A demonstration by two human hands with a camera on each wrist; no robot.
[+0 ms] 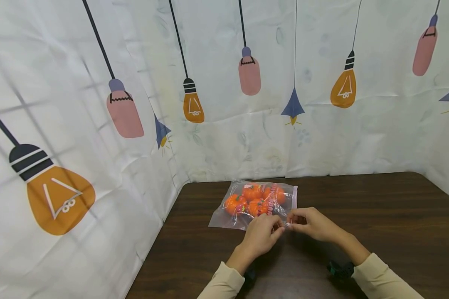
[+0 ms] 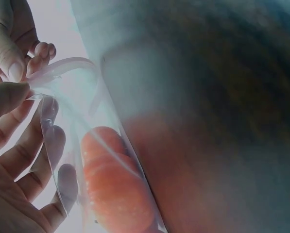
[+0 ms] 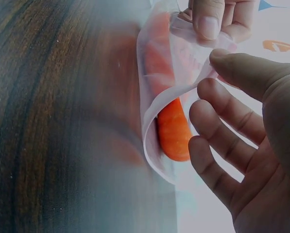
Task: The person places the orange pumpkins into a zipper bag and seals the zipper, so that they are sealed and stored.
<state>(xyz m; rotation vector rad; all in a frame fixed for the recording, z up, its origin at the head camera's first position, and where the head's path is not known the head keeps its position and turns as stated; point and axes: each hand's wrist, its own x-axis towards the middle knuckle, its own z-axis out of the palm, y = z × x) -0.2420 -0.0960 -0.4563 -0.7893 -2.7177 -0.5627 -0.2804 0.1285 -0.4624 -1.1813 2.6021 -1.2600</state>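
Observation:
A clear plastic bag (image 1: 224, 222) with pink print and a pale pinkish strip along its right edge lies flat on the table. Inside it are several round, ribbed orange fruits or vegetables (image 1: 235, 204); their exact kind is unclear. At the bag's near right corner, my left hand (image 1: 261, 234) pinches the edge between thumb and finger. Close beside it, my right hand (image 1: 314, 224) pinches the same edge, its other fingers loosely bent. The right wrist view shows the bag's rim (image 3: 157, 104) bowed apart, forming a gap at the mouth.
The dark wood-grain table (image 1: 378, 216) extends to both sides and in front of the bag. Behind it and at the left hangs a white cloth (image 1: 224, 145) printed with lamps and bulbs. A dark wrist device (image 1: 340, 269) sits by the right sleeve.

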